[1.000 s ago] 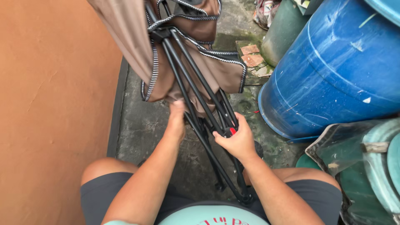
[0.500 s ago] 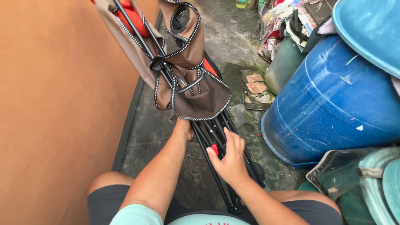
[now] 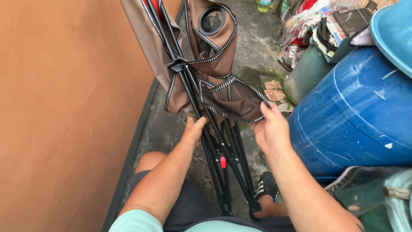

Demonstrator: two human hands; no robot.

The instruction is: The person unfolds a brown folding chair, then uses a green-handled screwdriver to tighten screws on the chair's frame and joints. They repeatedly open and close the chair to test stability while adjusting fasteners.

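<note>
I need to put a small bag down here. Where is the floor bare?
Bare concrete floor lies beyond the folded brown fabric chair, and a strip between the orange wall and the chair. The right is crowded: big blue plastic barrel, green drum, heaped clutter.

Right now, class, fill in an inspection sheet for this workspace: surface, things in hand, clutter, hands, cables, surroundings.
Surface: grey concrete floor, damp-looking and stained.
Things in hand: folded camp chair, brown fabric with striped trim, black frame with a red catch.
Clutter: heap of bags and cloth behind the barrel; tile pieces on the floor.
Hands: left hand grips the frame; right hand holds the fabric edge.
Cables: nothing seen.
Surroundings: orange wall on the left; blue barrel on the right.
</note>
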